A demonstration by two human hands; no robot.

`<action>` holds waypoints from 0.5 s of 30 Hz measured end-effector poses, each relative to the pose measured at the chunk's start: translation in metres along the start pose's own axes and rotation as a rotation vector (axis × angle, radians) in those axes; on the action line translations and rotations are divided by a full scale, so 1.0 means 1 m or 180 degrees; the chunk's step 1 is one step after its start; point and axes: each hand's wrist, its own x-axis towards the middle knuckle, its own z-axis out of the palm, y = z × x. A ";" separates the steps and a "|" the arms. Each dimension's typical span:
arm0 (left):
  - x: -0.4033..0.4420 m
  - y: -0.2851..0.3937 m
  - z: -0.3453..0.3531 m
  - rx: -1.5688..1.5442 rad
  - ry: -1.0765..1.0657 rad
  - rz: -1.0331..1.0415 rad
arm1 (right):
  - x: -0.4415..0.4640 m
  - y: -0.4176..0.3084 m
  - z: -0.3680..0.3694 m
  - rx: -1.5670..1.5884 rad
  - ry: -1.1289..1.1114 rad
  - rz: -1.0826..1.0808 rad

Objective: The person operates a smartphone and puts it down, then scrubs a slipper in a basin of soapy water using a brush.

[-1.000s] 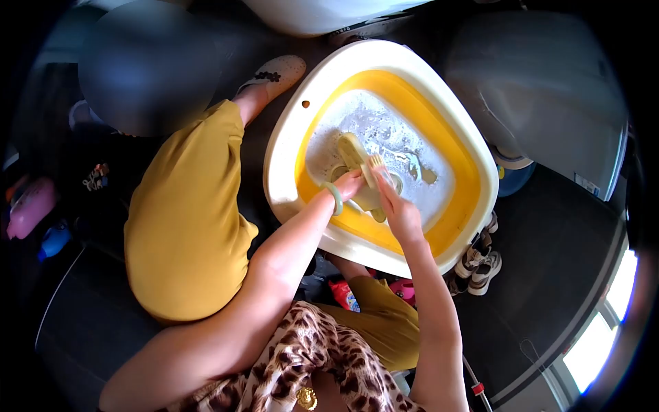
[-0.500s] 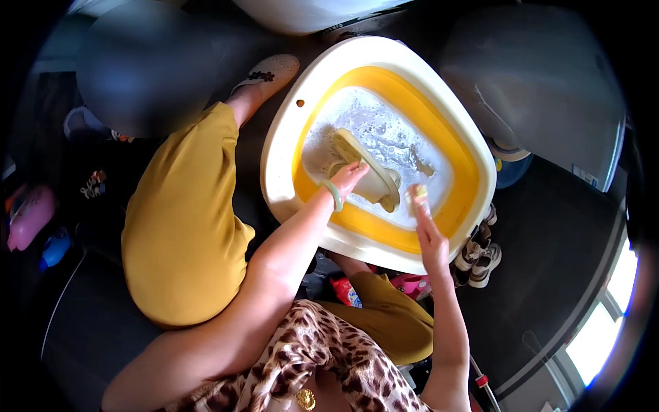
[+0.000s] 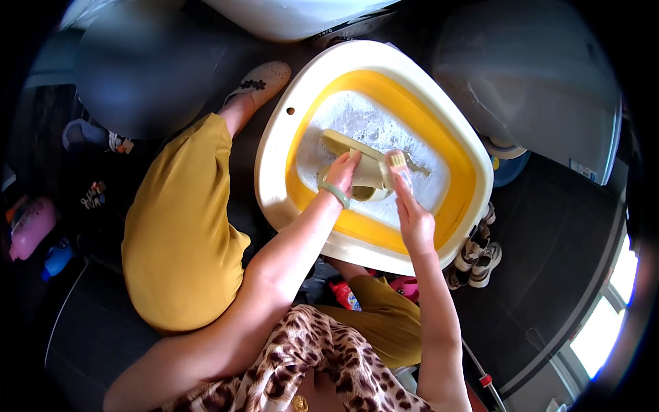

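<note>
- The left hand point(image 3: 342, 173) is closed on the edge of a pale green slipper point(image 3: 371, 172), thumb at its upper side, fingers partly hidden.
- The right hand point(image 3: 417, 218) grasps a small brush point(image 3: 397, 163) whose short, pale bristles show at the fingertips.
- The slipper has a smooth, flat sole with a rounded end and a broad curved strap; it lies tilted between the hands, right of the left hand and left of the brush. Whether the bristles touch it, I cannot tell.
- A smooth green bangle point(image 3: 334, 195) circles the left wrist.
- Below the slipper, foamy water point(image 3: 357, 110) fills the middle of the tub point(image 3: 272, 161), which has a wide, glossy white rim, yellow inner walls and a small round hole at its upper left.
- Just beyond the rim, at right of the frame, sit laced shoes point(image 3: 485, 265).
- Under the tub, at lower centre, are a red packet point(image 3: 344, 295) and something pink point(image 3: 406, 287).
- Plain mustard trousers point(image 3: 182, 233) fill the left; a perforated shoe point(image 3: 268, 82) shows at upper left.
</note>
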 end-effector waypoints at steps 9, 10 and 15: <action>0.001 -0.001 0.013 -0.0178 0.0270 0.0218 | -0.009 0.029 -0.037 0.0452 0.0381 0.0296; 0.002 -0.001 0.012 -0.0246 0.0210 0.0238 | 0.003 0.008 -0.039 0.0570 0.0221 0.0333; 0.007 0.004 0.012 -0.0830 0.0047 0.0295 | 0.025 -0.016 -0.007 0.0219 -0.0083 0.0151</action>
